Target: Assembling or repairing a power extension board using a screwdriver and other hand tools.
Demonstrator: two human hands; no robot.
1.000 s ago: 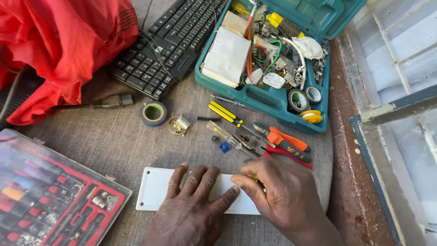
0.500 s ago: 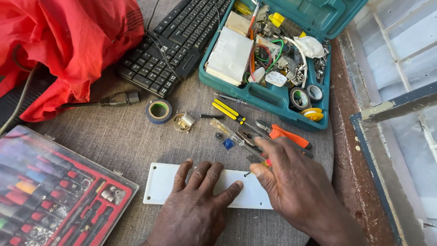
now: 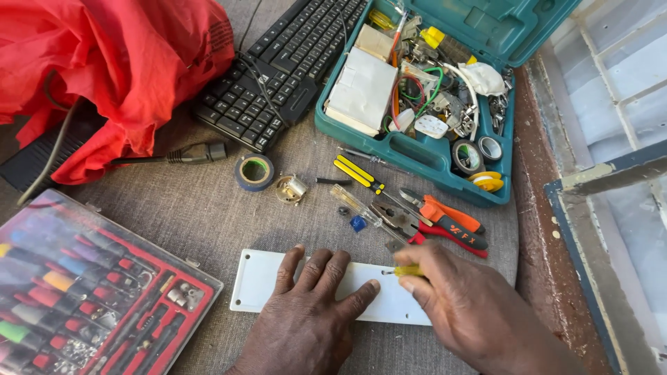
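Bare grey desk [image 3: 201, 222] lies open between the white plate [image 3: 257, 285] and the tape roll [image 3: 254, 171]. To the right, pliers [image 3: 445, 221] and screwdrivers [image 3: 358, 173] crowd the way to the teal toolbox [image 3: 417, 149]. The red bit case [image 3: 90, 298] blocks the left.

You have one view only, from the camera on your head, looking steeply down and close over the grey cloth-covered table [image 3: 208, 215]. Your own hands enter from the bottom edge. The open teal plastic toolbox [image 3: 424, 149] lies towards the top, and the right edge probably shows a window frame [image 3: 604, 173].
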